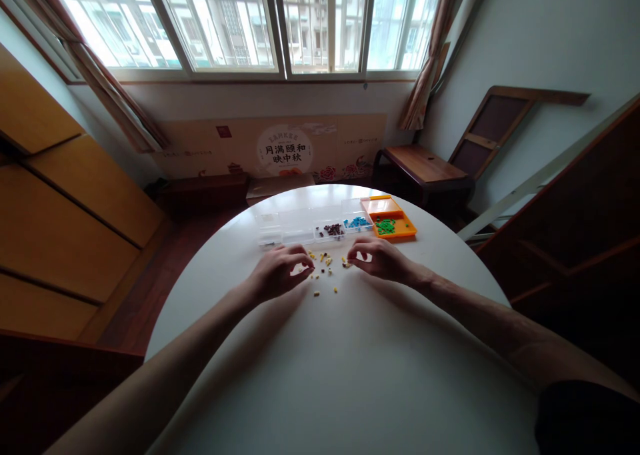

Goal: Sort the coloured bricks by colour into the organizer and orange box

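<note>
Small yellow, cream and dark brown pieces, too small to name for certain, lie scattered on the white round table. My left hand is at their left side, thumb and fingertips pinched together low over the tabletop. On the right, my right hand pinches close to a dark and yellow piece. Whether either pinch holds a piece cannot be made out. Behind the hands are dark brown pieces and blue pieces in a clear compartment box. Green pieces lie in an orange box.
The orange box has its lid folded back. Beyond the table's far edge stand a wooden chair and a printed cardboard panel under the window. Wooden cabinets line the left side.
</note>
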The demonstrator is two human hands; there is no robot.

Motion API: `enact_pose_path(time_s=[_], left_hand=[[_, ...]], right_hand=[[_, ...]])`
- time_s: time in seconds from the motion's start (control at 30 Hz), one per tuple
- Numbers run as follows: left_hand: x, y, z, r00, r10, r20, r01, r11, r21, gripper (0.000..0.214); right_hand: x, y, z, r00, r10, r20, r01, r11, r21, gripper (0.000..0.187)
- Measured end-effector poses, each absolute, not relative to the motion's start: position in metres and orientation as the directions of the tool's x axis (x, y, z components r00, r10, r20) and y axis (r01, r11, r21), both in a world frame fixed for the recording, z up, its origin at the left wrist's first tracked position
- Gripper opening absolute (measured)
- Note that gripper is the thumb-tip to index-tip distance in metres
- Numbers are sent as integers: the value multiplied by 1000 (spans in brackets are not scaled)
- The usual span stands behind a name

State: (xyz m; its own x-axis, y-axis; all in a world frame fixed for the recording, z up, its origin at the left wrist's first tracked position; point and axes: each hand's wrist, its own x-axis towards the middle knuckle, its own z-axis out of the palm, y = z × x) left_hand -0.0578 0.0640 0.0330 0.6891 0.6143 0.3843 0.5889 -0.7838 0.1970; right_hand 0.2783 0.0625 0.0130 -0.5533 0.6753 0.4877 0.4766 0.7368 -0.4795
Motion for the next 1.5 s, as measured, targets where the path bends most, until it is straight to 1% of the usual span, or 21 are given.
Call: enact_pose_path(time_s=[0.07, 0.13, 0.2, 0.3, 0.37, 0.47, 0.57, 0.67, 0.73, 0.83, 0.9, 0.97, 1.07, 1.27, 1.5], left_hand=[[-55, 74, 38, 662, 623, 417, 611, -771, 181, 21], [-49, 88, 43, 620, 635, 461, 635, -751, 181, 22], [-40, 105, 46, 573, 655, 493, 654, -728, 206, 20], [-23, 129, 48, 502, 702, 505, 687, -678, 261, 20], [-14, 139, 46, 473, 728, 496, 711, -648, 273, 19], [-8, 145, 42, 460, 738, 494, 732, -630, 259, 18], [-10, 144, 39, 471, 727, 499, 727, -640, 247, 17], [-18, 138, 38, 524, 705, 478, 694, -679, 240, 18], [-23, 131, 39, 598, 678, 428, 655, -721, 227, 19], [-28, 117, 41, 709, 624, 328, 592, -780, 203, 19], [-30, 106, 42, 737, 606, 300, 570, -796, 204, 19], [-31, 96, 43, 749, 598, 286, 557, -802, 217, 17], [-30, 86, 42, 758, 593, 272, 551, -805, 220, 13], [-31, 82, 40, 759, 605, 243, 572, -797, 197, 7], [-36, 78, 37, 741, 614, 273, 580, -789, 201, 11]], right_hand=[[273, 75, 17, -508, 686, 521, 471, 727, -500, 9], [264, 92, 22, -433, 714, 550, 500, 698, -512, 9], [254, 111, 24, -361, 746, 559, 554, 654, -515, 9], [241, 138, 23, -285, 790, 542, 603, 588, -540, 7], [235, 150, 18, -261, 808, 527, 614, 561, -555, 8], [235, 155, 12, -258, 814, 521, 612, 555, -564, 11], [241, 149, 11, -283, 802, 527, 596, 577, -558, 12], [250, 135, 16, -349, 776, 526, 565, 622, -543, 13], [256, 122, 20, -420, 754, 505, 544, 655, -525, 10], [265, 102, 24, -534, 708, 463, 536, 707, -462, 5], [270, 89, 26, -599, 673, 434, 520, 739, -428, 4], [273, 79, 28, -647, 645, 407, 494, 761, -420, 6], [276, 72, 27, -665, 633, 397, 489, 770, -409, 8], [273, 76, 17, -656, 643, 396, 524, 765, -374, 3], [272, 77, 9, -654, 629, 420, 521, 777, -353, 5]])
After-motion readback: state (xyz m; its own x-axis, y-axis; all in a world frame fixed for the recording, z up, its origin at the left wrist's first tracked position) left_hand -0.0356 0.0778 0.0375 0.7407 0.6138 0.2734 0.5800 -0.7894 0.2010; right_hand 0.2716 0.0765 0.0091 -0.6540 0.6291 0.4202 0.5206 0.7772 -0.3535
